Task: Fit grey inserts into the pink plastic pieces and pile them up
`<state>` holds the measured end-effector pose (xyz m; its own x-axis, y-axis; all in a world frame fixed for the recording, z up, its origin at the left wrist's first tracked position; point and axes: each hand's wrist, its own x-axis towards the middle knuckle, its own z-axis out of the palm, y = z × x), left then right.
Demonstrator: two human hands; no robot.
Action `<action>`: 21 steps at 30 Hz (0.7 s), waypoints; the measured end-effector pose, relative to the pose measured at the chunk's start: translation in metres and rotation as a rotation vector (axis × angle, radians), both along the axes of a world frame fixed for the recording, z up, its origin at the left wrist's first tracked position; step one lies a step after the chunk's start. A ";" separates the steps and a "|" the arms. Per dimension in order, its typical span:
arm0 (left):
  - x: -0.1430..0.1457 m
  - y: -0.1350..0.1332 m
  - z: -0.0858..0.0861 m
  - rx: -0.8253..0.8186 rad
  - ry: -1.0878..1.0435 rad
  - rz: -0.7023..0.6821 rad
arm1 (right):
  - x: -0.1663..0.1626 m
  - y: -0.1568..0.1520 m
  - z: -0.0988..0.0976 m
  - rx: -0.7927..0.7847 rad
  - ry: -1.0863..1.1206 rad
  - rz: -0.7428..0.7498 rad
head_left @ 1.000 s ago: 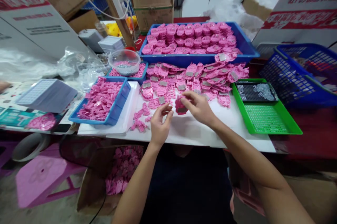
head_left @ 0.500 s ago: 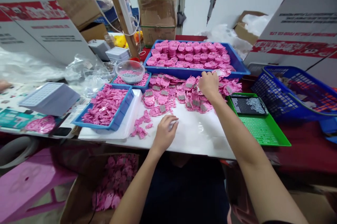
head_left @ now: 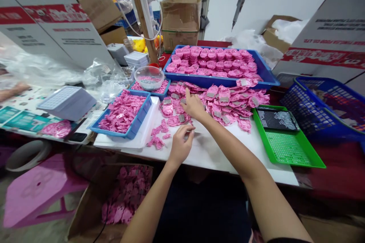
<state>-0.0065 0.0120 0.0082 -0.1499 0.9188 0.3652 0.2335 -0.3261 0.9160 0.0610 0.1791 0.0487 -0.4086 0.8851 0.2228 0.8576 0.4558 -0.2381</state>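
My right hand [head_left: 194, 105] reaches over a heap of pink plastic pieces [head_left: 225, 100], several with grey rectangular patches. Its index finger points forward and the thumb stands apart; no piece shows in it. My left hand [head_left: 182, 142] hovers low over the white work surface [head_left: 211, 155], fingers curled round toward the thumb. Whatever its fingertips may hold is too small to make out. Small loose pink parts [head_left: 157, 140] lie left of this hand. Farther left, a blue tray [head_left: 137, 127] is filled with similar small pink parts.
Behind the heap stands a large blue tray [head_left: 269, 79] of stacked pink pieces. A clear bowl [head_left: 149, 77] rests on a smaller tray. At right are a green tray [head_left: 313, 159] and a blue basket [head_left: 322, 110]. An electric screwdriver [head_left: 238, 9] hangs above.
My right hand has moved left across the heap, from its right part to its left part, and the index finger is now stretched out. My left hand stays nearly in place. The view has shifted slightly.
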 end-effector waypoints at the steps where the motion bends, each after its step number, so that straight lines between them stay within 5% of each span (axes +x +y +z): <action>1: 0.000 0.000 0.000 -0.006 -0.014 0.003 | 0.000 0.004 0.001 -0.017 0.029 -0.007; 8: 0.000 0.000 0.000 -0.094 -0.144 0.017 | 0.031 0.009 0.018 -0.211 0.498 -0.024; 15: 0.002 0.003 0.002 -0.155 -0.487 0.073 | 0.066 -0.064 0.024 -0.749 1.215 0.012; 18: 0.000 0.001 0.002 -0.161 -0.502 0.070 | 0.084 -0.097 0.028 -0.871 1.013 0.138; 21: -0.004 -0.003 0.004 -0.119 -0.420 0.052 | 0.109 -0.109 0.043 -0.893 0.456 0.382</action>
